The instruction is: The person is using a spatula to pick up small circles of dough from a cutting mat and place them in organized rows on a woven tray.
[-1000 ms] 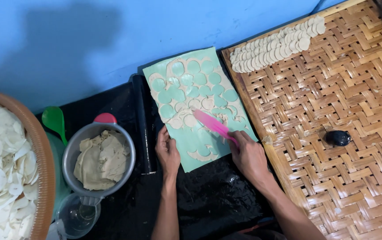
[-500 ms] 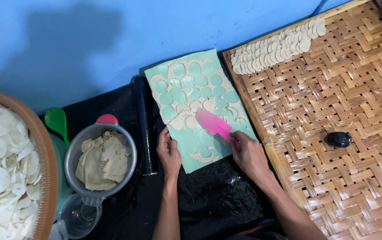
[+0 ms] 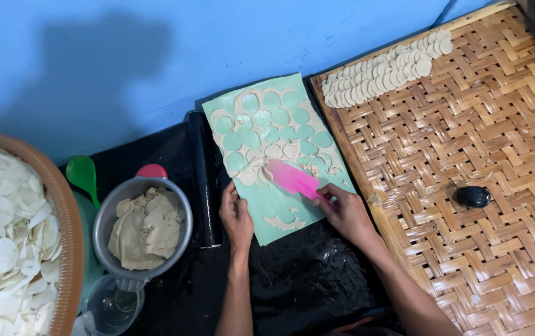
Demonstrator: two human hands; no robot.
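A pale green mat (image 3: 266, 214) lies on a black sheet, covered by a thin dough layer (image 3: 266, 127) with round holes cut out of it. My right hand (image 3: 346, 214) grips a pink scraper (image 3: 292, 179), whose blade lies flat on the mat under the dough near the middle. My left hand (image 3: 236, 218) presses flat on the mat's left edge, holding nothing.
A woven bamboo tray (image 3: 466, 155) on the right carries a row of overlapping dough discs (image 3: 386, 74) and a small black object (image 3: 473, 196). On the left stand a metal bowl of dough (image 3: 143, 227), a green spoon (image 3: 84, 177), a basket of white chips (image 3: 6, 249) and a black rolling pin (image 3: 202, 180).
The pink scraper has slid left and down across the mat towards the dough's lower middle. My left hand stays on the mat's edge.
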